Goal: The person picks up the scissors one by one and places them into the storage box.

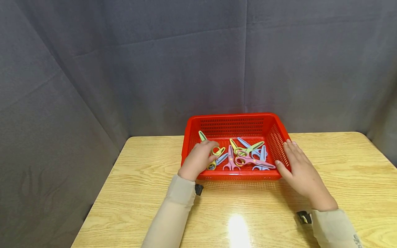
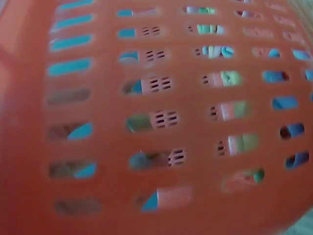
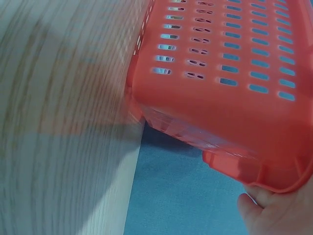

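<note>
A red plastic basket (image 1: 238, 175) holds several pairs of children's scissors in pastel colours. My left hand (image 1: 200, 157) reaches over its front left part, fingers bent and thumb apart. Around those fingertips lie green scissors (image 1: 202, 135), yellow scissors (image 1: 221, 151) and blue scissors (image 1: 221, 159); whether the hand grips any is hidden. Pink scissors (image 1: 230, 156) lie just to the right. On the basket's right rim rests my right hand (image 1: 302, 174), fingers extended along it and thumb near the front corner. In the right wrist view, this hand (image 3: 283, 210) touches the rim.
More scissors overlap in the basket's right half, among them pink scissors (image 1: 254, 161) on top and green scissors (image 1: 252, 147). Underneath is a light wooden table (image 1: 139, 172). A grey curtain (image 1: 186, 69) hangs behind it. The basket's slotted wall (image 2: 107, 107) fills the left wrist view.
</note>
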A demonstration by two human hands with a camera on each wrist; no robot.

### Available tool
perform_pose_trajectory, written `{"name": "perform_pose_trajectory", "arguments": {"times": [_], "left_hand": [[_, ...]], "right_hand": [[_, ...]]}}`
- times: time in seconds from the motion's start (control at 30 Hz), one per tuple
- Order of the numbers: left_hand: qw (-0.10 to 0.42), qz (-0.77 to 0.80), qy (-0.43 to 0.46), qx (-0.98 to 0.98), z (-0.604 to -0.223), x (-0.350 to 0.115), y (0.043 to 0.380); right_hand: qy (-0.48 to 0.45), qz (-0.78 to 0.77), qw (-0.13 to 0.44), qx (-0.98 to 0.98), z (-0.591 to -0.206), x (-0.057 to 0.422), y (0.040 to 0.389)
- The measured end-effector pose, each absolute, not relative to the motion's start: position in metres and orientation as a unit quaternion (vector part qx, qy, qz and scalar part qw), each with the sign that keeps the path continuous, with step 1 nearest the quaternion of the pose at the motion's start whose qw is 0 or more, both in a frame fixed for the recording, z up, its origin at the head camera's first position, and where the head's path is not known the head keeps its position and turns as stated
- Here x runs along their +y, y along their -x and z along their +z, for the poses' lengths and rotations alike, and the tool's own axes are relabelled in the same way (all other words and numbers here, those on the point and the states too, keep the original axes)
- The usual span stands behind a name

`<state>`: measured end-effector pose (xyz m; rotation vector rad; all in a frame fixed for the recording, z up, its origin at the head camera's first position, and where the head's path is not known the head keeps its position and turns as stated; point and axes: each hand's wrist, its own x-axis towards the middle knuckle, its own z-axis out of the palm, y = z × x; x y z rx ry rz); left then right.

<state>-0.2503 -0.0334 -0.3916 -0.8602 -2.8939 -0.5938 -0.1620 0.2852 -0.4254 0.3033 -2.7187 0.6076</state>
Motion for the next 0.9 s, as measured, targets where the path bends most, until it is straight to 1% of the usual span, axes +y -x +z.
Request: {"name": "perform_pose_trajectory", "arguments": {"times": [0.23, 0.6, 0.9], "left_hand": [[0.004, -0.191, 0.278, -0.942, -0.398, -0.024, 0.258], [-0.06, -0.187, 0.283, -0.939, -0.403, -0.019, 0.264], [-0.094, -0.185, 0.258, -0.944, -0.404, -0.017, 0.265]], "right_hand": [[-0.107, 0.215, 0.169, -0.956, -0.427, 0.286, 0.163], [-0.101, 0.224, 0.165, -0.955, -0.425, 0.286, 0.162], [-0.101, 0.226, 0.162, -0.955, -0.426, 0.286, 0.164]]}}
